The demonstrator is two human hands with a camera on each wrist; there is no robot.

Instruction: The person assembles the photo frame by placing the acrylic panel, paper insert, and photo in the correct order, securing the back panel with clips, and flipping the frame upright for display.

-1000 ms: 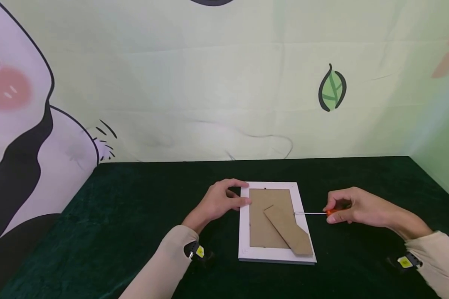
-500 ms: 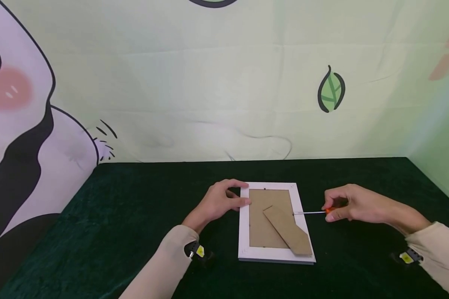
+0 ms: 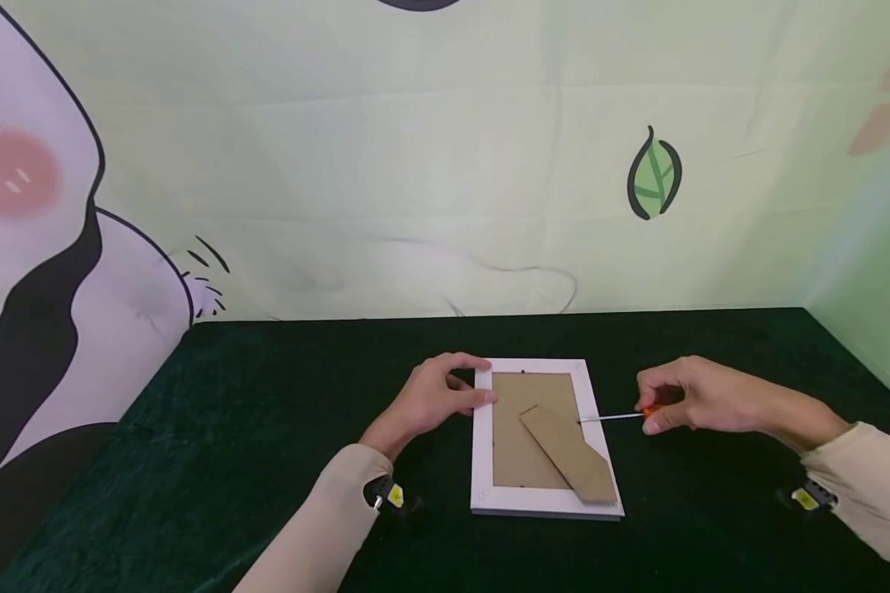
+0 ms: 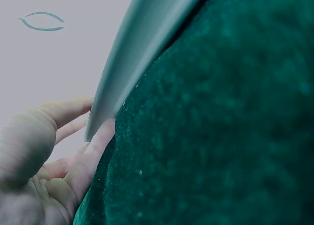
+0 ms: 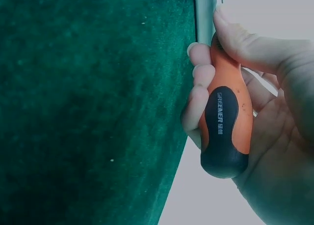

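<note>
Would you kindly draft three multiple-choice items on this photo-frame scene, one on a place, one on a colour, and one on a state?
1. Where does the left hand rest?
A. At the frame's left edge
B. On the cardboard stand
C. On the wall

2. What colours is the screwdriver handle?
A. Blue and white
B. Orange and black
C. All green

3. How does the picture frame lie?
A. Upright on its stand
B. Flat, back side up
C. Lifted off the table by both hands

Answers:
1 A, since the head view shows the fingers touching the white left border.
2 B, since the right wrist view shows an orange grip with a black end in the right hand.
3 B, since the brown backing and folded cardboard stand face upward on the green tablecloth.
</note>
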